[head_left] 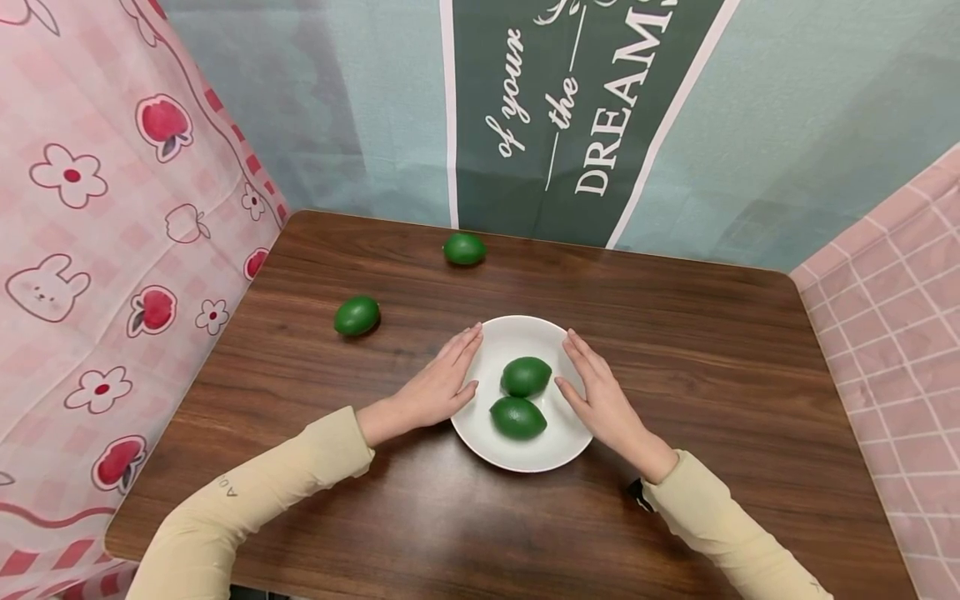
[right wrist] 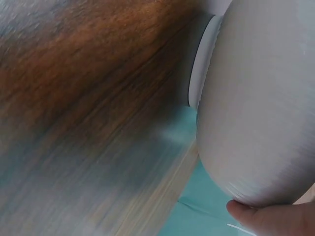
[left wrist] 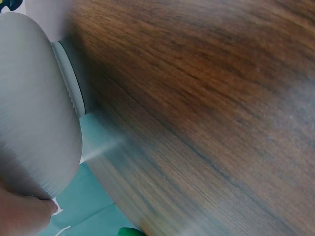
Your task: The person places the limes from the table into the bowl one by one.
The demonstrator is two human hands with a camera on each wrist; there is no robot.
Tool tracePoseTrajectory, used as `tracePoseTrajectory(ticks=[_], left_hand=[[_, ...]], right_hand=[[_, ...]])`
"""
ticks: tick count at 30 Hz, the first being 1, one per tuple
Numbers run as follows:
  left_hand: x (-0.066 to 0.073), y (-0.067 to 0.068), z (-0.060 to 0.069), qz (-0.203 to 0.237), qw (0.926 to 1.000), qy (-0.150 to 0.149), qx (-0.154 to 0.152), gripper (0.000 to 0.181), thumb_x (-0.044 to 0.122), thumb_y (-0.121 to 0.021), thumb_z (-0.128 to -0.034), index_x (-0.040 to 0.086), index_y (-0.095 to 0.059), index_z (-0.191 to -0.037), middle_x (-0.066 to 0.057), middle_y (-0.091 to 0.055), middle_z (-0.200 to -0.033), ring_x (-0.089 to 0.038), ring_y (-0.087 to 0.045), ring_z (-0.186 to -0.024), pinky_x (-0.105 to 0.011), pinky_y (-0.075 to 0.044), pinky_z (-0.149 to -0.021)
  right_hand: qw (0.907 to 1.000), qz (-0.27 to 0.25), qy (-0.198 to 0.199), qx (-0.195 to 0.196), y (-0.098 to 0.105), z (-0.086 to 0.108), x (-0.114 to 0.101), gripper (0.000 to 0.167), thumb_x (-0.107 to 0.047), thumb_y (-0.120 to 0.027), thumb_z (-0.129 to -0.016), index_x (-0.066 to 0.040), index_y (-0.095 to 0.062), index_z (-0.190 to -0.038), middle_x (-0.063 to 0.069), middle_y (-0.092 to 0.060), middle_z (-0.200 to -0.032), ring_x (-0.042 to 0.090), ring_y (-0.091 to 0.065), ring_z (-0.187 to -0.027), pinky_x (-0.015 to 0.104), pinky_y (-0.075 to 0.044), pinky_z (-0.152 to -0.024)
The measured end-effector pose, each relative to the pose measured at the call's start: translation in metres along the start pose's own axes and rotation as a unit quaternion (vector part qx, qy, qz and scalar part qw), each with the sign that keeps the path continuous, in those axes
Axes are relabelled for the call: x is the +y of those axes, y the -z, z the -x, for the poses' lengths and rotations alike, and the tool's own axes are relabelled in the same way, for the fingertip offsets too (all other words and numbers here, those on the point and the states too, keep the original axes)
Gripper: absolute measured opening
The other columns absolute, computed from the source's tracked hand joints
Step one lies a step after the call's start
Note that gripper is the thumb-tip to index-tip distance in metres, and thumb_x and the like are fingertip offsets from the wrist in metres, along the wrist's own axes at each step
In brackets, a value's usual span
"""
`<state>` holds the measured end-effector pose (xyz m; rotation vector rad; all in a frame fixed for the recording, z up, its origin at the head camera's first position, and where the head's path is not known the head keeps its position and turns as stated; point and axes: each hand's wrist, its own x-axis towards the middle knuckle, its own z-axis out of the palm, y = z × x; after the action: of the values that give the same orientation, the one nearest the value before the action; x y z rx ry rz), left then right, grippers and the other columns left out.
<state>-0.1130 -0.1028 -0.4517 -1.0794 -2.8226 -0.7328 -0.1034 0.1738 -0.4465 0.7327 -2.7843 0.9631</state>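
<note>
A white bowl (head_left: 480, 433) stands on the wooden table with two green limes in it, one lime (head_left: 527, 377) behind the other lime (head_left: 518, 418). My left hand (head_left: 431, 387) rests against the bowl's left side, fingers nearly straight. Against the right side lies my right hand (head_left: 606, 404), its fingers extended too. The bowl's outer wall (left wrist: 39, 103) fills the left of the left wrist view, with part of the left hand (left wrist: 22, 214) below it. In the right wrist view the bowl (right wrist: 261, 98) appears at the right, above part of the right hand (right wrist: 275, 219).
One lime (head_left: 464, 248) lies near the table's back edge, and another lime (head_left: 357, 316) sits left of the bowl. A patterned pink curtain (head_left: 71, 250) borders the left side, a green and teal cloth (head_left: 570, 125) the back, pink tile pattern (head_left: 900, 333) the right.
</note>
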Motion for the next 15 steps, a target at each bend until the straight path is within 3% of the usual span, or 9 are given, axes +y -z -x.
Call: tracePoseTrajectory(ticks=[15], left_hand=[[0.0008, 0.0012, -0.0011, 0.005, 1.0, 0.001, 0.004, 0.066, 0.016, -0.051, -0.0871, -0.011, -0.021, -0.139, -0.02, -0.018, -0.148, -0.031, -0.019, -0.135, -0.039, -0.017, -0.11]], right_hand=[[1.0, 0.002, 0.001, -0.001, 0.0007, -0.0007, 0.001, 0.057, -0.013, -0.06, -0.087, 0.005, -0.036, -0.136, 0.015, -0.028, -0.146, 0.035, -0.035, -0.125, 0.049, -0.031, -0.099]])
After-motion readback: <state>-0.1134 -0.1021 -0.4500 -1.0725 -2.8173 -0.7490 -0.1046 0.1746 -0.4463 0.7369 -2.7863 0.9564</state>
